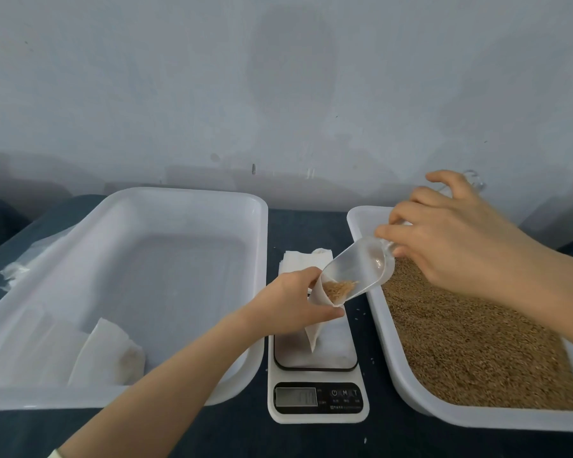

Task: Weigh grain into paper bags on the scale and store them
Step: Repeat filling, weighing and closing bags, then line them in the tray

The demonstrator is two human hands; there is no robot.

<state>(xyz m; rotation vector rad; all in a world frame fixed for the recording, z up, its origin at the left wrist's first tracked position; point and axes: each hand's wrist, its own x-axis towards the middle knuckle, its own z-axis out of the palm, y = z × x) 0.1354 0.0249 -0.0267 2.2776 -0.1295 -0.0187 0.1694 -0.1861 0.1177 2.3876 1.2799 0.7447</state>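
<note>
Left hand (293, 300) pinches a paper bag (315, 320) open above the scale (316, 375), right hand (457, 239) grips a scoop (358, 272) tipping grain (339, 289)

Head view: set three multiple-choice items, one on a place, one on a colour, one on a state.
1. Where does the scale stand?
A. Between the left tray and the grain tray
B. Inside the left tray
C. Behind the grain tray

2. What colour is the scoop?
A. Red
B. Black
C. Clear

3. What state is the paper bag in?
A. Sealed
B. Held open, taking grain
C. Lying folded flat

Answers:
1 A, a tray rim flanks it on each side.
2 C, the grain shows through its wall.
3 B, the left hand grips its mouth while the right hand tips the scoop into it.
</note>
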